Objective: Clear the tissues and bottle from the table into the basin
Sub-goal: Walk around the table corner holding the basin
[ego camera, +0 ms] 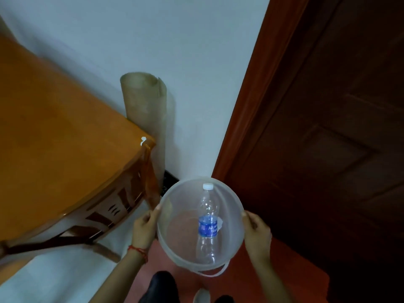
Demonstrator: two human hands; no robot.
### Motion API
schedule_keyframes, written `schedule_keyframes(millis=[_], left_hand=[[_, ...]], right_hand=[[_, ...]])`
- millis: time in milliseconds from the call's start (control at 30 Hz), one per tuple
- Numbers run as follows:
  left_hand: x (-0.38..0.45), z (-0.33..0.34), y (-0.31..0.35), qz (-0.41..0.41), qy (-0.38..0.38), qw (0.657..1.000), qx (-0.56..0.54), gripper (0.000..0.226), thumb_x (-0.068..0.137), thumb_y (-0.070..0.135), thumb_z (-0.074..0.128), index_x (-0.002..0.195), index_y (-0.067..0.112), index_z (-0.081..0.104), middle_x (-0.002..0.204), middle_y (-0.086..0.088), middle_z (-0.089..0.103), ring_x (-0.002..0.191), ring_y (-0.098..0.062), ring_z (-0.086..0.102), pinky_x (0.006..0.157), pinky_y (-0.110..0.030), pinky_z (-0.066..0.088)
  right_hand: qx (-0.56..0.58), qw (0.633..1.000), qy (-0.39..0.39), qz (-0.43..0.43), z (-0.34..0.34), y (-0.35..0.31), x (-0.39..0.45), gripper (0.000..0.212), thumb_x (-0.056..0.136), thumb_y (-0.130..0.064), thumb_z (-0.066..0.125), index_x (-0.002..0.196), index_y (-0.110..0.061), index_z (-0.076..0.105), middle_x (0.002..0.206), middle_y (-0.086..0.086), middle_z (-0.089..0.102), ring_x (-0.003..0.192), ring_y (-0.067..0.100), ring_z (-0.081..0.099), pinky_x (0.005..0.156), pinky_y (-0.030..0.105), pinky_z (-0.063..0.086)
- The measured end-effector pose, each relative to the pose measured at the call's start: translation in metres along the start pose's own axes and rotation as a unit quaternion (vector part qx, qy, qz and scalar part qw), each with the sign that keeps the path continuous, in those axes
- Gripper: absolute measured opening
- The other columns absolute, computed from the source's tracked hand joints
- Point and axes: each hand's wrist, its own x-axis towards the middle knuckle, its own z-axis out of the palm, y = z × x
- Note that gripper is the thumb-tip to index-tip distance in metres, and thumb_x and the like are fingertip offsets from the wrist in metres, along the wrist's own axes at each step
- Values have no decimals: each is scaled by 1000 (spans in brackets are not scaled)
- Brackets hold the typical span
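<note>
A translucent plastic basin (175, 248) is held in the air at the lower middle of the head view. My left hand (144, 228) grips its left rim and my right hand (256, 231) grips its right rim. Inside lies a clear plastic bottle (207, 224) with a blue label and a white cap, its cap pointing away from me. A bit of white tissue (219, 223) shows just right of the bottle's label. The orange table (61, 138) is at the left, with a small white scrap (143, 141) at its near corner.
A rolled beige mat (146, 119) leans on the pale wall behind the table corner. A dark wooden door (328, 149) with a reddish frame fills the right side. The floor below is reddish. My feet show at the bottom edge.
</note>
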Motion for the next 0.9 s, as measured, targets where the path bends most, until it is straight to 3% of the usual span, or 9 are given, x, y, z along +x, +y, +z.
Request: schedule_keyframes(millis=[233, 367, 467, 600, 700, 800, 900], left_hand=[[26, 18, 13, -31, 66, 997, -29, 51, 87, 36, 51, 85, -14, 60, 70, -27, 59, 59, -32, 58, 61, -46, 52], [54, 26, 21, -41, 80, 995, -31, 42, 89, 36, 48, 79, -2, 62, 71, -25, 60, 61, -31, 57, 63, -44, 51], [71, 33, 27, -44, 100, 993, -44, 42, 88, 36, 49, 77, -3, 61, 68, -22, 59, 62, -32, 56, 65, -45, 51], [85, 40, 33, -54, 117, 990, -53, 46, 88, 36, 48, 82, -8, 60, 66, -20, 58, 59, -30, 55, 59, -40, 49], [93, 47, 37, -57, 152, 985, -59, 51, 88, 37, 48, 82, -13, 59, 69, -29, 58, 59, -31, 55, 59, -42, 51], [96, 54, 39, -53, 181, 980, -62, 57, 86, 41, 48, 85, -15, 58, 77, -39, 60, 61, -38, 59, 60, -47, 53], [96, 69, 42, -72, 216, 970, -80, 53, 87, 38, 48, 90, -14, 59, 78, -38, 62, 64, -44, 61, 62, -50, 54]], right_hand=[[-3, 998, -61, -17, 26, -18, 66, 23, 87, -23, 58, 105, -12, 68, 100, 6, 71, 92, 20, 65, 88, 40, 52], [-15, 997, -76, -27, 49, -30, 102, 22, 86, -23, 59, 103, -13, 69, 98, 6, 71, 91, 21, 65, 87, 39, 52], [-38, 994, -97, -46, 64, -37, 132, 22, 85, -22, 60, 103, -13, 69, 99, 7, 72, 90, 21, 65, 87, 39, 52], [-42, 990, -117, -60, 79, -49, 160, 20, 85, -19, 61, 101, -10, 69, 95, 6, 71, 86, 20, 63, 82, 34, 50], [-39, 987, -139, -72, 90, -53, 181, 16, 84, -17, 62, 96, -11, 70, 92, 7, 73, 84, 23, 65, 83, 42, 53], [-52, 981, -168, -80, 99, -54, 201, 15, 84, -17, 62, 95, -11, 70, 91, 8, 73, 85, 24, 66, 81, 40, 53], [-50, 970, -217, -93, 108, -59, 228, 17, 84, -15, 61, 97, -7, 69, 93, 10, 71, 86, 24, 65, 83, 39, 52]])
